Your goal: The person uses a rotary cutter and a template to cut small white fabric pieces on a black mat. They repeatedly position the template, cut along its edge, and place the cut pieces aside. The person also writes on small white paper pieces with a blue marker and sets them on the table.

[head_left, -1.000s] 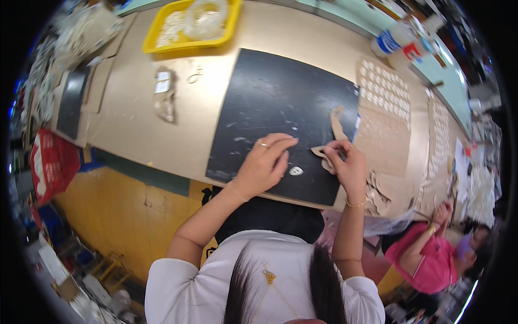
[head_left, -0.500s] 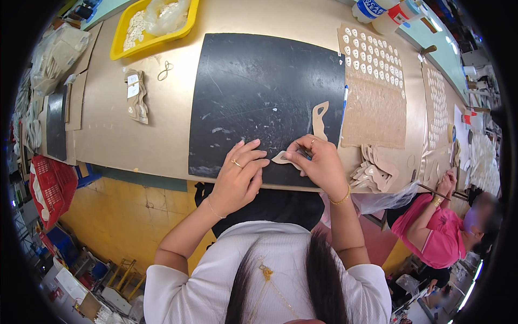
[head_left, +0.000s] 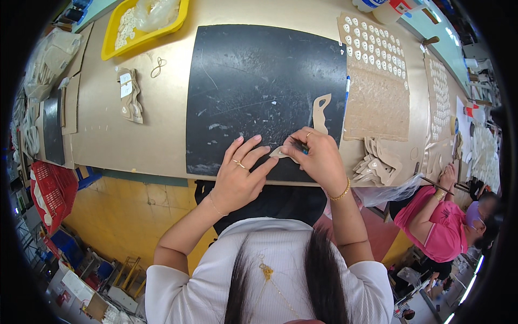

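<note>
A beige cut-out piece (head_left: 277, 153) lies at the near edge of the black mat (head_left: 243, 70), partly covered by my right hand. My right hand (head_left: 318, 156) is closed over it, fingertips pinched down on its surface. A thin dark tool with a blue part (head_left: 300, 146) sticks out between those fingers; its full shape is hidden. With fingers spread, my left hand (head_left: 242, 170) rests on the mat, its index fingertip at the piece's left end. Another beige cut-out with a teardrop hole (head_left: 320, 114) lies just beyond my right hand.
Right of the mat are a blue pen (head_left: 346, 92), a brown sheet with rows of white pieces (head_left: 377, 116) and a pile of beige cut-outs (head_left: 380, 164). A banded bundle (head_left: 129, 100) and yellow tray (head_left: 110, 43) lie left. A co-worker in pink (head_left: 431, 227) sits at right.
My left index finger has stretched right and now meets the beige piece. My right hand has shifted slightly left on it. The whole view has moved a little.
</note>
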The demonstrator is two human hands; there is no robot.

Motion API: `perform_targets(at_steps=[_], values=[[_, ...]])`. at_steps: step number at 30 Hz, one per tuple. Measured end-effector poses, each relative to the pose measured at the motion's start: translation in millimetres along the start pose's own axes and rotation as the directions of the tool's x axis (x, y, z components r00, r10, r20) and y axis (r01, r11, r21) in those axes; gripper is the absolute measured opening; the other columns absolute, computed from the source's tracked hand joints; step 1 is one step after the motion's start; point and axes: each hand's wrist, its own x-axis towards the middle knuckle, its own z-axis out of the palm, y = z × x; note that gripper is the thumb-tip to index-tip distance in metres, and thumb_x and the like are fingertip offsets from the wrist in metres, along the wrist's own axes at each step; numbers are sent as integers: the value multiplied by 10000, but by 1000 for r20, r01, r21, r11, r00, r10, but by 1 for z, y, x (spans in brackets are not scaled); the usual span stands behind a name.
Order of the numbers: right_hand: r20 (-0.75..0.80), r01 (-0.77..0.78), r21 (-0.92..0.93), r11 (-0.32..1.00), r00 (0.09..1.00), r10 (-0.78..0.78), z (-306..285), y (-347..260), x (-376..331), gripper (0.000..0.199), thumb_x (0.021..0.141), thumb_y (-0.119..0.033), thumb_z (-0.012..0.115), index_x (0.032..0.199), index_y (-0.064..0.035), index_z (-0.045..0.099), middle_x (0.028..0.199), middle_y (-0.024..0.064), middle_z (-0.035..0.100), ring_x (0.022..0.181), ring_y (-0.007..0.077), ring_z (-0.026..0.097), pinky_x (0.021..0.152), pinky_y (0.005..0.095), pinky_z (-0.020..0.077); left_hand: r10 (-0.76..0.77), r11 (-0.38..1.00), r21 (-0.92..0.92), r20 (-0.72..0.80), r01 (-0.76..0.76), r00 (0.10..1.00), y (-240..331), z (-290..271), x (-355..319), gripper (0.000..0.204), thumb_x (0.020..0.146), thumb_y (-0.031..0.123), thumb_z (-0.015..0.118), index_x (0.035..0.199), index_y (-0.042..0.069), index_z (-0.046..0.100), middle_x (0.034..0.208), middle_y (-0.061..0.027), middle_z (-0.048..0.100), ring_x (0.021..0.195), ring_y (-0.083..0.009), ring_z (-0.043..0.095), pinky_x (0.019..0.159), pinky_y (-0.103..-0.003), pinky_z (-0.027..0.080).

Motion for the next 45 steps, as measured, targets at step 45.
perform_targets(at_steps=[45], values=[[64, -7, -5, 1000, 998, 8, -7, 5, 2, 219, 843, -235, 766, 927, -33, 745, 851, 118, 690, 773, 311, 673, 701, 389, 524, 35, 983, 181, 44, -42, 998, 9, 5, 10, 474, 742, 72, 721, 1209, 153, 709, 1251, -94, 583, 1300, -329, 497, 1120, -575, 332]])
